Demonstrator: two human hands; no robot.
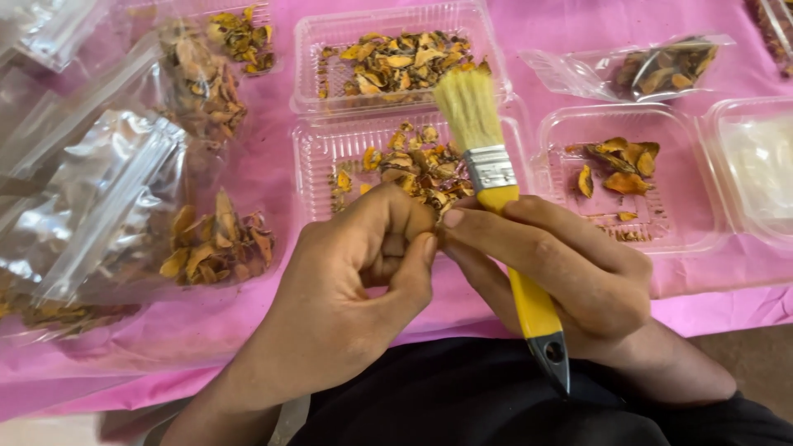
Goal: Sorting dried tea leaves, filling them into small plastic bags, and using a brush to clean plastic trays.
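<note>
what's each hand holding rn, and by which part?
Right hand holds the paintbrush by its yellow handle, just below the metal ferrule, bristles up. Left hand pinches a small dried piece between its fingertips; which part cannot be told.

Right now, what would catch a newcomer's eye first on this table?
The yellow-handled paintbrush with pale bristles stands out at centre, held in the right hand. Beside it, the left hand pinches a small brown dried piece at its fingertips. Behind them, clear plastic trays of orange-brown dried pieces sit on the pink table cover, with clear zip bags of the same at left.
</note>
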